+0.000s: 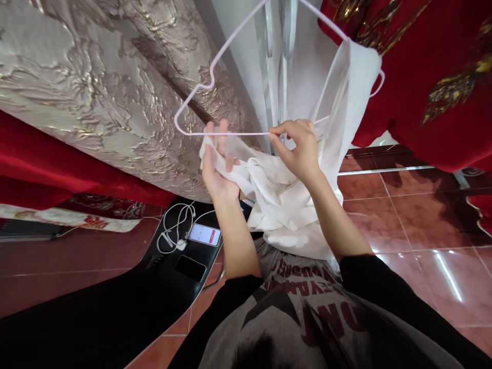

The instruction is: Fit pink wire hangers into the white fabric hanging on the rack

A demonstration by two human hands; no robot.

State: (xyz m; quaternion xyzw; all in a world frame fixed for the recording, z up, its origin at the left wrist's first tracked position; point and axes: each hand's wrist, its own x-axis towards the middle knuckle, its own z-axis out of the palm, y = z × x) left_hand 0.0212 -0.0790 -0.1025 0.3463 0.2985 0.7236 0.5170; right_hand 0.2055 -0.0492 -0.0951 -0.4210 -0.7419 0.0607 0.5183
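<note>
A pale pink clothes hanger (230,41) hangs in front of me, its hook out of view at the top. One side of a white garment (357,77) is draped over the hanger's right shoulder, and the rest bunches down toward my lap. My right hand (298,146) pinches the hanger's bottom bar between thumb and fingers. My left hand (221,166) is behind the left part of that bar, with white cloth between its thumb and fingers. Some of its fingertips show above the bar.
A textured silver-beige cloth (115,92) hangs at the left, and red cloth with gold ornament (423,77) at the right. A black chair (154,287) bears a lit phone (205,234), a dark phone (191,268) and a white cable (165,230). The floor is red tile (415,215).
</note>
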